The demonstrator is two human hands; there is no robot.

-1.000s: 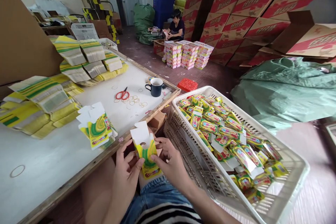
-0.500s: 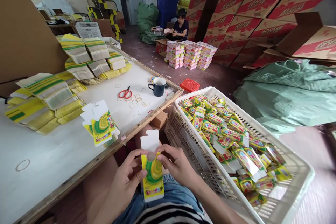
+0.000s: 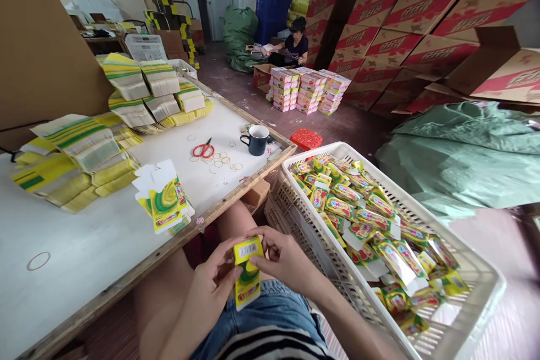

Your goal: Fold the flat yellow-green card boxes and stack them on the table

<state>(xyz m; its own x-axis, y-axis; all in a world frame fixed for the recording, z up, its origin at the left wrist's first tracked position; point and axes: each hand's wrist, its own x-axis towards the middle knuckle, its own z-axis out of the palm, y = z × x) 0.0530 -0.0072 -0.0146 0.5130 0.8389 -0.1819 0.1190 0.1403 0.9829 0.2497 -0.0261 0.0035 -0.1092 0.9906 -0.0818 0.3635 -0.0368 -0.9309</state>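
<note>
A small yellow-green carton [image 3: 248,278] is held upright over my lap, its barcode flap folded down at the top. My left hand [image 3: 217,281] grips its left edge, thumb on the front. On the right side, my right hand [image 3: 284,259] pinches the carton near the flap, thumb on the front. Several flat cartons [image 3: 166,202] lie on the table [image 3: 101,242] near its edge, left of my hands. To the right stands a white crate [image 3: 439,222] holding many similar cartons.
Stacks of flat cartons [image 3: 84,146] cover the table's left side. Scissors [image 3: 203,149], rubber bands and a dark mug [image 3: 257,140] sit near the far edge. A red lid-like item [image 3: 306,138] is behind the crate. A person [image 3: 295,45] sits beyond stacked pink boxes [image 3: 310,90].
The white flap that stood up at the carton's top is now folded over, showing a barcode. Both hands have stayed on the carton. The seated person's arms have shifted.
</note>
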